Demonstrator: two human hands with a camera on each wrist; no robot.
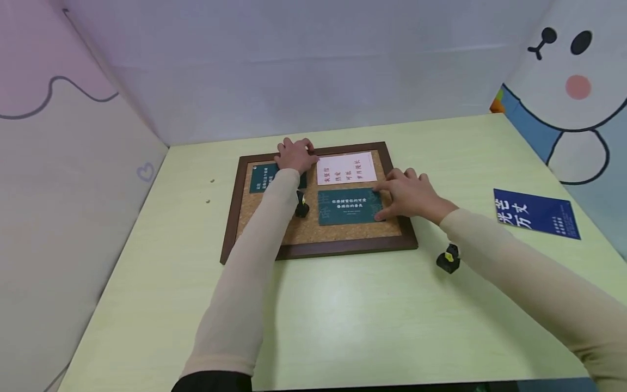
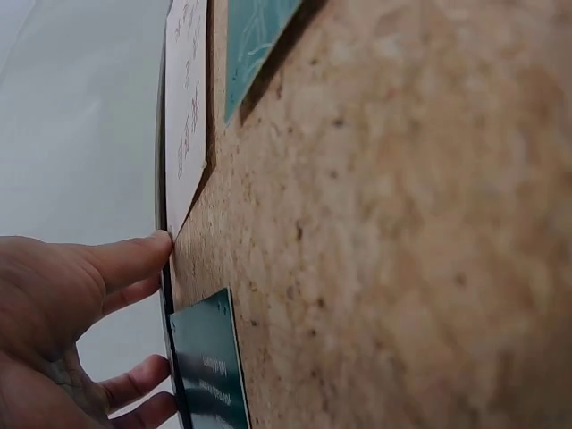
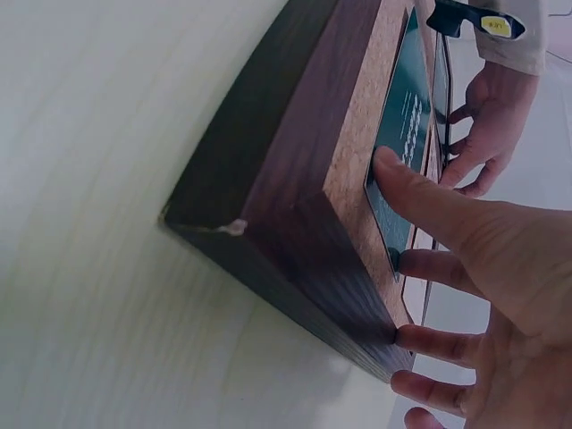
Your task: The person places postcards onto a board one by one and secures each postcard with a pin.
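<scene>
A cork board [image 1: 313, 237] in a dark brown frame lies on the table. My right hand [image 1: 410, 195] is at its right side, thumb and index finger spread across the right end of a green card [image 1: 343, 207] with white writing. In the right wrist view, the thumb [image 3: 416, 192] touches the card's face near one corner, and other fingertips meet the frame [image 3: 331, 259]. My left hand [image 1: 295, 156] reaches over the far edge. Its thumb [image 2: 134, 259] touches the corner of a white card [image 2: 186, 116] with red writing. Another green card [image 2: 210, 362] lies below the left fingers.
A dark blue card [image 1: 537, 214] with white writing lies on the table [image 1: 343, 326] to the right. Two tiny objects [image 1: 209, 190] sit left of the board. A pale wall [image 1: 313, 65] rises behind the table, with painted panels at the sides.
</scene>
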